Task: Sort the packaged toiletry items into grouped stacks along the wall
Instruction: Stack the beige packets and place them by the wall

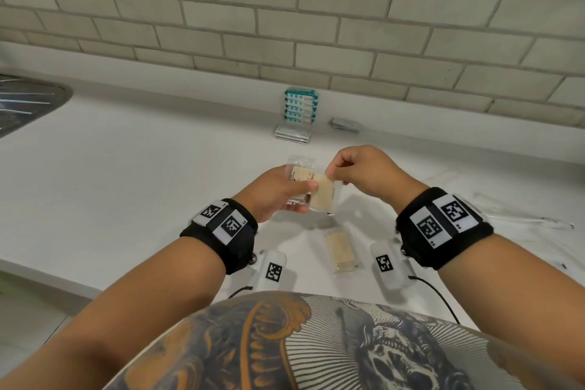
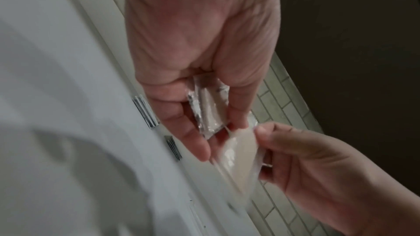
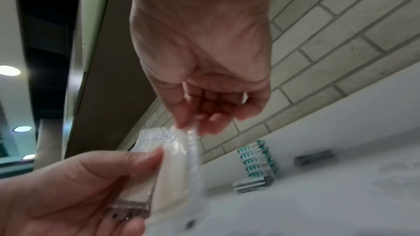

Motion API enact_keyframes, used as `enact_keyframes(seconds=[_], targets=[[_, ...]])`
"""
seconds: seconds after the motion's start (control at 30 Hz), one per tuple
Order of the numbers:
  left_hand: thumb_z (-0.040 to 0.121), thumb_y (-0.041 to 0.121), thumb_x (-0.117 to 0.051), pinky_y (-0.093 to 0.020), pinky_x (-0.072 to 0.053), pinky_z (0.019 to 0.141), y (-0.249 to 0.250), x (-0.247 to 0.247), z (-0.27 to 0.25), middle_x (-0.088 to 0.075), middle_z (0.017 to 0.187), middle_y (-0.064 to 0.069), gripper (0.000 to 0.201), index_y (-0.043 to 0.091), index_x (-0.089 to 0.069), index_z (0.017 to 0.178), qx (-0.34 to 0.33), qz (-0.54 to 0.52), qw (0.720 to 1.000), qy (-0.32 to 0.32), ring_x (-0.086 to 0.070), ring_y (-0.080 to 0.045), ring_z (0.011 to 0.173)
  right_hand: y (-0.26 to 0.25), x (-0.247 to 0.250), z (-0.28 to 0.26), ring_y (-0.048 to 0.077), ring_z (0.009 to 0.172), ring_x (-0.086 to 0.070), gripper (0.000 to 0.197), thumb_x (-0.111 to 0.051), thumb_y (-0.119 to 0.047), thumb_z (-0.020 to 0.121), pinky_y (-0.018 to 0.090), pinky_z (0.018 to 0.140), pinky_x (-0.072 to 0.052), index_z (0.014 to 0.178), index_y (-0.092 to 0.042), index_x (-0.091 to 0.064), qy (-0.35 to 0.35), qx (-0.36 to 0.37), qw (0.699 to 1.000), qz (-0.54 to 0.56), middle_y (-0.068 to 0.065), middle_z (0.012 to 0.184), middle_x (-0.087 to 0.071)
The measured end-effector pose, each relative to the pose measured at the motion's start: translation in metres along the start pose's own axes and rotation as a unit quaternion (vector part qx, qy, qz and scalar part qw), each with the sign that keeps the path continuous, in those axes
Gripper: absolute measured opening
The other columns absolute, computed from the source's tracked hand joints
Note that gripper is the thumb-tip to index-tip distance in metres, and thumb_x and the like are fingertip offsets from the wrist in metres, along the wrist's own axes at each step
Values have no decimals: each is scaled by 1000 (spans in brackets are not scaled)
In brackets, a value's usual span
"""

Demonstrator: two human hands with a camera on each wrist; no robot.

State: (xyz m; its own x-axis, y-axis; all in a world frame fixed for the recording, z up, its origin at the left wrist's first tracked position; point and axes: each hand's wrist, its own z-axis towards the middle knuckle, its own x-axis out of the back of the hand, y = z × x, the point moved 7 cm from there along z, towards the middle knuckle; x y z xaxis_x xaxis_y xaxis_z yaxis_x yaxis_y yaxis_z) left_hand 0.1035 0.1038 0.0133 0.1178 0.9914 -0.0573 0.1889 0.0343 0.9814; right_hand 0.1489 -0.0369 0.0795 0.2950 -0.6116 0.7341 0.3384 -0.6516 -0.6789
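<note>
Pinching a cream bar in clear crinkly wrap [image 1: 321, 196] by its top edge, the right hand [image 1: 367, 169] hangs it lengthwise against matching packets gripped by the left hand [image 1: 272, 191], above the white surface [image 1: 126, 168].

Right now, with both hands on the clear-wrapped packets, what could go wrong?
1. The right hand only pinches the top edge of the cream packet, so it could slip while joining the left hand's held packets.
2. One cream packet on the counter lies near the body and could be overlooked.
</note>
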Motion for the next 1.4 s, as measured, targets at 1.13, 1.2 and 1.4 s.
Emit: enact_keyframes(seconds=[1.13,1.2,1.4], targets=[[87,1,-64,-31,-52,74,7,-1,3,-60,79,4,18,16,-59,97,-26,49,998,34,-62,-15,78,12,-11,1,16,68,-58,9,-71,-17,83,25,65,-45,74,-15,-69,-8,-44,994,103,3,80,-67],[87,5,-63,-29,-52,76,5,-1,4,-62,83,5,18,17,-61,101,-14,88,995,43,-62,-12,81,10,-4,2,19,76,-57,13,-61,-17,88,31,72,-46,76,-16,-66,19,-21,997,-68,2,86,-64],[94,15,-54,-27,-54,70,-18,2,3,-64,97,-3,8,13,-60,99,75,180,979,54,-62,-13,77,17,-2,-11,13,71,-49,19,-54,-21,94,26,60,-37,76,-18,-57,-112,-20,981,-154,-7,77,-53]])
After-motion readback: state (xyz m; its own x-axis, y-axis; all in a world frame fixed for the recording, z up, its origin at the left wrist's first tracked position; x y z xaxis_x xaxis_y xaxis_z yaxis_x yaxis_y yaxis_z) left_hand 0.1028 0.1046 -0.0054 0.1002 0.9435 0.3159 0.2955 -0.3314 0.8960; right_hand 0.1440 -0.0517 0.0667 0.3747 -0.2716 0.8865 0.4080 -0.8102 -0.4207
